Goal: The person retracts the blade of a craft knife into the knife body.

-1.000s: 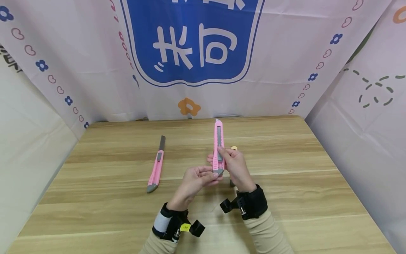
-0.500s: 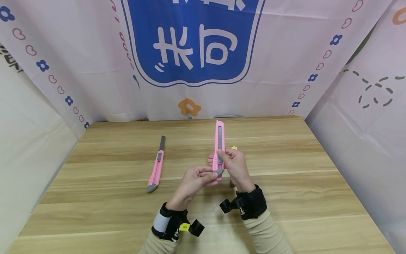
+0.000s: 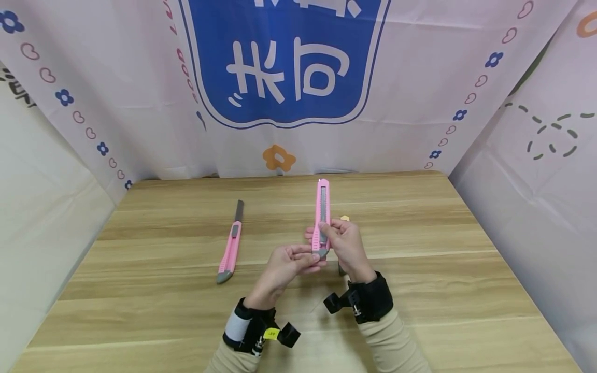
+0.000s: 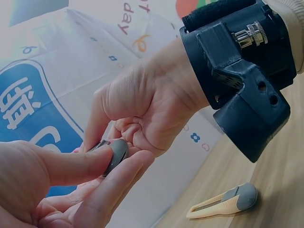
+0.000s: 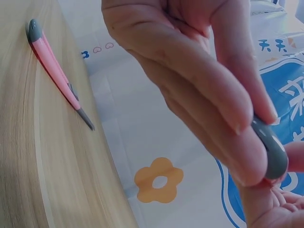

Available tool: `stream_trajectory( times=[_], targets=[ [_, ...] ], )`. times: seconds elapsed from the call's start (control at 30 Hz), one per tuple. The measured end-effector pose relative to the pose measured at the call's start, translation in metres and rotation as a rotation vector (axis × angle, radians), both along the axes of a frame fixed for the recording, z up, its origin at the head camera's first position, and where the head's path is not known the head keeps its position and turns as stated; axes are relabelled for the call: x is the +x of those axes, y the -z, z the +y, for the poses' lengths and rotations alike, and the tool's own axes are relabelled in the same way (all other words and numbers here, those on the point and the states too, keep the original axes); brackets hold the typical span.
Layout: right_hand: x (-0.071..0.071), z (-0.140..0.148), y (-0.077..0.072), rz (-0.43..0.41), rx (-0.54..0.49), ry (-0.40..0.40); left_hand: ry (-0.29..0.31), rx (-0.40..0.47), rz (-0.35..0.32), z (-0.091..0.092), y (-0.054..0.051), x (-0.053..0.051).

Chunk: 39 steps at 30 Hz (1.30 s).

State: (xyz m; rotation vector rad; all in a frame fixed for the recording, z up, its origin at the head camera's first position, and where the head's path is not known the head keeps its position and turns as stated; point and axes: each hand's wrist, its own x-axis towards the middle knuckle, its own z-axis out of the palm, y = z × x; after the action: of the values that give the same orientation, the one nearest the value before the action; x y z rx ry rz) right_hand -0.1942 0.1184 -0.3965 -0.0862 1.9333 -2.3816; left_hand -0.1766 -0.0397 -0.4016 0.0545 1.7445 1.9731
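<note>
A pink utility knife (image 3: 323, 207) with a grey end stands nearly upright in front of me, held by both hands. The left hand (image 3: 284, 264) pinches its grey end cap between thumb and fingers. My right hand (image 3: 347, 243) grips the body, its thumb on the grey slider, which sits low in the slot. No blade shows clearly past the tip. Up close in the left wrist view, the left hand (image 4: 71, 175) has its thumb on the grey cap. Partly covered by the right hand, a yellowish utility knife (image 4: 218, 204) lies on the table.
Another pink utility knife (image 3: 230, 248) lies on the wooden table (image 3: 149, 290) to the left, its grey blade extended toward the back. A printed cloth (image 3: 401, 103) hangs behind the table's far edge. Both wrists wear black camera straps.
The slider has moved down the slot under the right thumb, and the blade tip that stuck out has drawn back into the pink knife. The left hand keeps its pinch.
</note>
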Motion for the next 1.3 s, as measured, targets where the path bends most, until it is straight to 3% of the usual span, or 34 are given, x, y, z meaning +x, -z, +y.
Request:
stream_trajectory(
  times=[0.3, 0.63, 1.3],
  targets=[
    [-0.0002, 0.0008, -0.0004, -0.028, -0.002, -0.023, -0.003, 0.007, 0.009, 0.0002, -0.0003, -0.0005],
    [-0.0015, -0.0031, -0.0013, -0.117, 0.01, 0.015, -0.025, -0.001, 0.014, -0.0007, 0.0, -0.0003],
    [0.0003, -0.0025, -0.0019, -0.034, 0.006, 0.035, -0.02, 0.001, 0.006, -0.0003, 0.0003, 0.0004]
  ],
)
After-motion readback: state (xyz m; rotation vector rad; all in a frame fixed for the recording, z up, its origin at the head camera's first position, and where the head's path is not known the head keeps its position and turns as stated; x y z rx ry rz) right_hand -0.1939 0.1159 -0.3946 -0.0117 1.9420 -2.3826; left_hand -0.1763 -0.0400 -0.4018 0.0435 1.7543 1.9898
